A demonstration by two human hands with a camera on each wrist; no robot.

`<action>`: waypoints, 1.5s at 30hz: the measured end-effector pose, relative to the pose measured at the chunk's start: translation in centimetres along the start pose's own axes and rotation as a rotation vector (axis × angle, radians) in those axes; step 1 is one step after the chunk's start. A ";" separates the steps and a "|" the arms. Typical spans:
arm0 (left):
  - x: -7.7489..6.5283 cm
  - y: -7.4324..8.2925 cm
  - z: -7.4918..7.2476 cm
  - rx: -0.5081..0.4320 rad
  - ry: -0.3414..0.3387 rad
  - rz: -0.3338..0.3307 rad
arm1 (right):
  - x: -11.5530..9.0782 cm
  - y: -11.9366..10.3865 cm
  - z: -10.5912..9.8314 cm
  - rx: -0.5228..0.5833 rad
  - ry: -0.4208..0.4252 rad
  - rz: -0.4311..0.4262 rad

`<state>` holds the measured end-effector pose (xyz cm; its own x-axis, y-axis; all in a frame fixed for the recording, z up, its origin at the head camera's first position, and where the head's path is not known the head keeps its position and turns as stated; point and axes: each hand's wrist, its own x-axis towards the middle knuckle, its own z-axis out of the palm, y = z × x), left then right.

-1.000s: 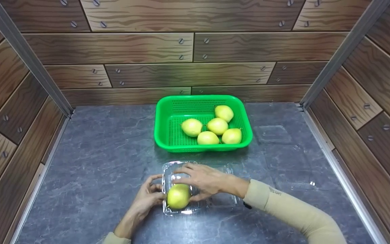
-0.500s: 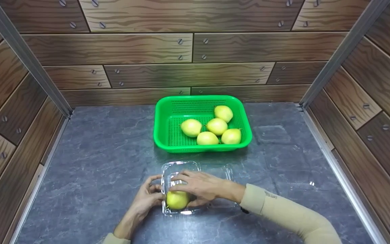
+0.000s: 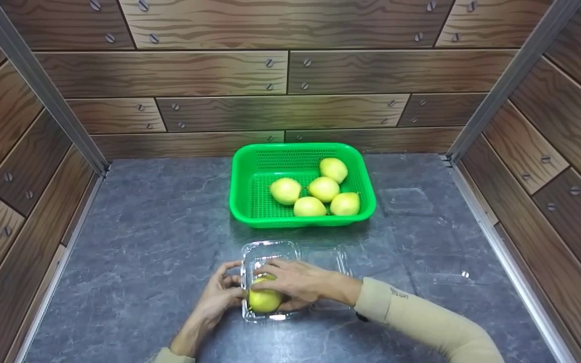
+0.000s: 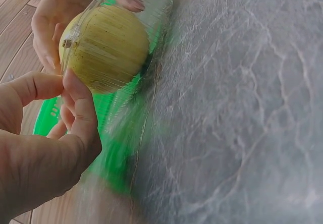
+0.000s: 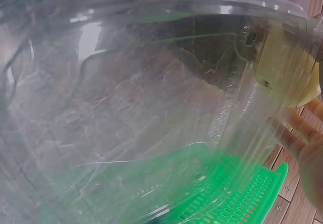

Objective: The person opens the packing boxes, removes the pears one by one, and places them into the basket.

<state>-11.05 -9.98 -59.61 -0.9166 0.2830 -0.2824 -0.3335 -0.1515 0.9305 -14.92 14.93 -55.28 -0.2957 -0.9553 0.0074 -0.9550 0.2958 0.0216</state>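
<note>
One yellow-green pear (image 3: pixel 264 301) sits in the near part of a clear plastic clamshell box (image 3: pixel 270 244), whose lid (image 3: pixel 328 257) lies folded out to the right. My right hand (image 3: pixel 298 283) holds this pear from above, fingers over its far side and thumb at its right. In the left wrist view, my left hand (image 4: pixel 55 143) pinches the box rim between thumb and index finger, just below the pear (image 4: pixel 111 47). Through the clear lid (image 5: pixel 151 98), the right wrist view shows the pear (image 5: pixel 287 67) at its right edge. The right palm is hidden in the head view.
Behind the box stands a green perforated basket (image 3: pixel 237 201) with several pears (image 3: pixel 324 188) in its middle and right. More clear plastic packaging (image 3: pixel 406 199) lies on the grey table (image 3: pixel 144 242) at right. Wood-patterned walls (image 3: pixel 220 70) enclose the back and sides.
My right hand has moved slightly toward me and down, its fingers closer over the pear. The left hand stays at the box rim. The basket and its pears are unchanged.
</note>
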 end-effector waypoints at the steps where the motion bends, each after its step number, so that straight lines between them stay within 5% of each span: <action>1: 0.0 0.0 0.0 -0.002 -0.001 0.000 | 0.0 0.0 0.0 0.000 -0.001 0.000; 45: 0.0 0.0 0.0 0.006 -0.014 -0.012 | -0.1 0.0 0.2 -0.020 -0.020 -0.007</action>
<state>-11.01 -10.00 -59.61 -0.9093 0.2983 -0.2900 -0.3428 -0.1426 0.9285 -14.91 15.06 -55.48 -0.2897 -0.9570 -0.0129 -0.9564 0.2890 0.0413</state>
